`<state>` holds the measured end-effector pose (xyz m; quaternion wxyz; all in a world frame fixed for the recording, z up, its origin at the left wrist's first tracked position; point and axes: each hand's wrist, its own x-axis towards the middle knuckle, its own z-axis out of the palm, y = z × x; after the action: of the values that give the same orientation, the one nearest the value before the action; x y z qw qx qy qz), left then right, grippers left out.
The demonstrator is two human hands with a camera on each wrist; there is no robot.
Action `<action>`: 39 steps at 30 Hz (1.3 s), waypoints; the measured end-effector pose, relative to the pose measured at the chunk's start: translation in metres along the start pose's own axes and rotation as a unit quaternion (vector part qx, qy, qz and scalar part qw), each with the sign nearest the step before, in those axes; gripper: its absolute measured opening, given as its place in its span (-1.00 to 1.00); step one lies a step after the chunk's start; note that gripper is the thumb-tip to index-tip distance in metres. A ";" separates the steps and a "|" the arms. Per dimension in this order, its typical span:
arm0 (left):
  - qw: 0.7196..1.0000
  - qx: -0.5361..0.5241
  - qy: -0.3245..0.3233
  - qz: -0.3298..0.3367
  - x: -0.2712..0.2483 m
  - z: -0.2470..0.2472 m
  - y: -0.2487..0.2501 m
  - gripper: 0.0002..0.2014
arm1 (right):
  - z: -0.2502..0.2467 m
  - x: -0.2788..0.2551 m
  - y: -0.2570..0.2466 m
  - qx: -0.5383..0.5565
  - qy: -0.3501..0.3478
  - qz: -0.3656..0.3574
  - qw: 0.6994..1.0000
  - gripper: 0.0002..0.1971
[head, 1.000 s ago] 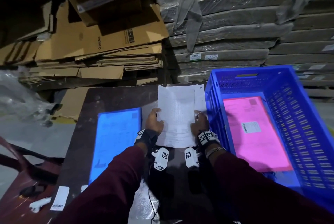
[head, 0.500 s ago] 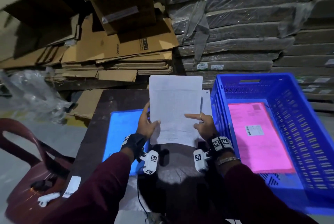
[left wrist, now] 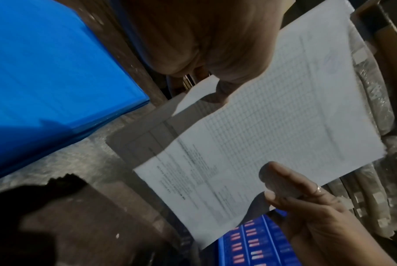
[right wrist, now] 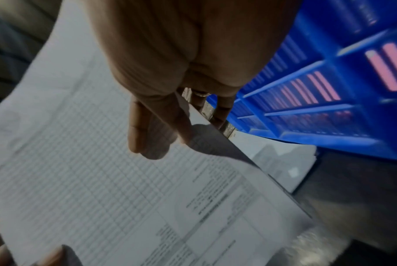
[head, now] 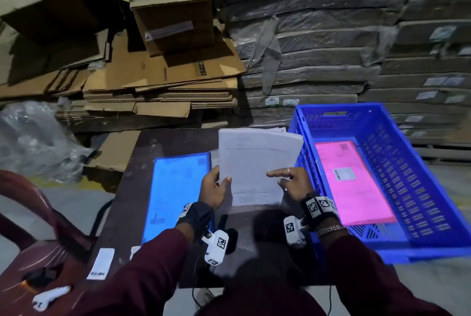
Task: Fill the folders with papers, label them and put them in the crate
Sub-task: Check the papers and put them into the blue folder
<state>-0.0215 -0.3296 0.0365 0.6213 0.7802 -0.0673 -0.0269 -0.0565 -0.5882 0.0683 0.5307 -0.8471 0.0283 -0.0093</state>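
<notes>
**A:** Since a second ago you've lifted the top sheets [head: 254, 162] off the pile on the table [head: 175, 142], so they now stand tilted up toward you, with their far edge raised above the rest of the stack [head: 276, 129]. Your view has swung a little, too: more of the chair [head: 38, 252] shows at the near left.

**B:** And my hands?

**A:** Your left hand [head: 212, 189] pinches the sheets' left edge, thumb on the printed face and fingers curled behind. Your right hand [head: 293, 183] holds the right edge, forefinger lying straight across the front; the right wrist view shows the thumb on the page with other fingers behind it.

**B:** Where does everything else sit?

**A:** The blue folder [head: 175, 193] lies flat on the table, just left of the sheets and near your left hand. The blue crate [head: 433, 213] stands to the right against the table, with a pink folder [head: 354, 183] already inside, a white label on its face.

**B:** So what does that mean?

**A:** I'd judge one folder done and this batch meant for the blue one. You'll need to open it first, and I can't tell whether it already holds anything. Spare labels [head: 100, 263] lie at the near left corner.
</notes>
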 end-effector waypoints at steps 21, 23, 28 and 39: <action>0.999 0.004 -0.022 -0.031 -0.008 -0.011 -0.002 -0.69 | 0.034 -0.036 -0.015 0.012 0.104 0.059 0.993 -0.53; 0.999 -0.011 -0.019 -0.028 -0.005 -0.011 0.005 -0.71 | 0.032 -0.033 -0.020 0.030 0.113 0.053 0.992 -0.55; 0.999 -0.012 -0.027 -0.036 -0.005 -0.008 0.009 -0.72 | 0.029 -0.030 -0.011 0.040 0.105 0.046 0.993 -0.52; 0.999 0.032 -0.010 0.002 -0.007 -0.005 0.030 -0.52 | 0.017 -0.022 -0.009 0.000 0.091 0.040 0.995 -0.53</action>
<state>-0.0299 -0.3302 0.0664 0.5955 0.7992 -0.0756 -0.0313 -0.0777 -0.5678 0.0694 0.5255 -0.8411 0.1105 -0.0654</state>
